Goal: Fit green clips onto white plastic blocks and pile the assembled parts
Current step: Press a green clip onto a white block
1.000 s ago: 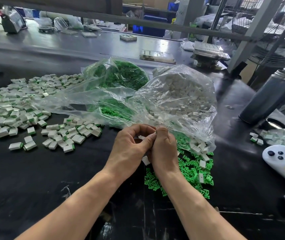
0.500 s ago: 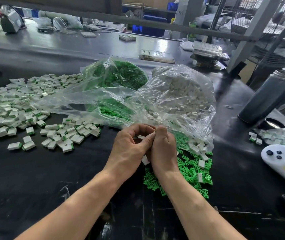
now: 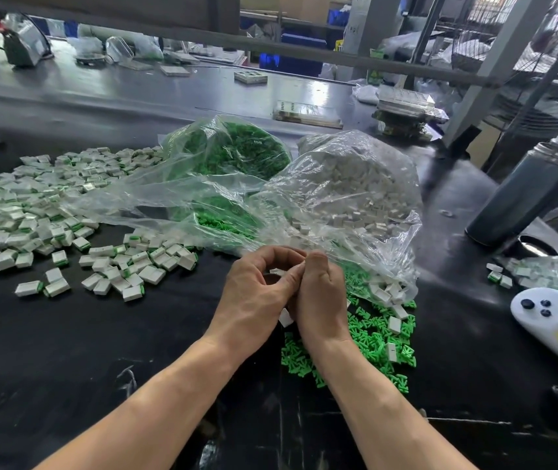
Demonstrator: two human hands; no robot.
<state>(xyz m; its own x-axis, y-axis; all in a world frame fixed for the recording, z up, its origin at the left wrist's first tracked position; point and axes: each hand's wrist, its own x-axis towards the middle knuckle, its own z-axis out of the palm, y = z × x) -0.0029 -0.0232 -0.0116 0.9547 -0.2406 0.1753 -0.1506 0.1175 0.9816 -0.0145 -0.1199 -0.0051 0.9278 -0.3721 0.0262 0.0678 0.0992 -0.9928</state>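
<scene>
My left hand [image 3: 253,296] and my right hand [image 3: 320,293] meet fingertip to fingertip over the black table, pinching a small white block [image 3: 277,272] between them; any clip on it is hidden by my fingers. Another white block [image 3: 285,317] pokes out under my right palm. Loose green clips [image 3: 369,344] lie spread just right of my hands, with a few white blocks among them. A clear bag of white blocks [image 3: 352,195] lies open behind my hands, a bag of green clips [image 3: 236,154] behind that. The pile of assembled parts [image 3: 33,212] covers the left of the table.
A dark metal bottle [image 3: 521,195] stands at the right. A white handheld controller [image 3: 552,320] lies at the right edge beside a small bag of parts [image 3: 549,273]. Trays and boxes [image 3: 308,113] sit on the far grey bench.
My hands stay pressed together in the same spot; only the fingers shift slightly around the block.
</scene>
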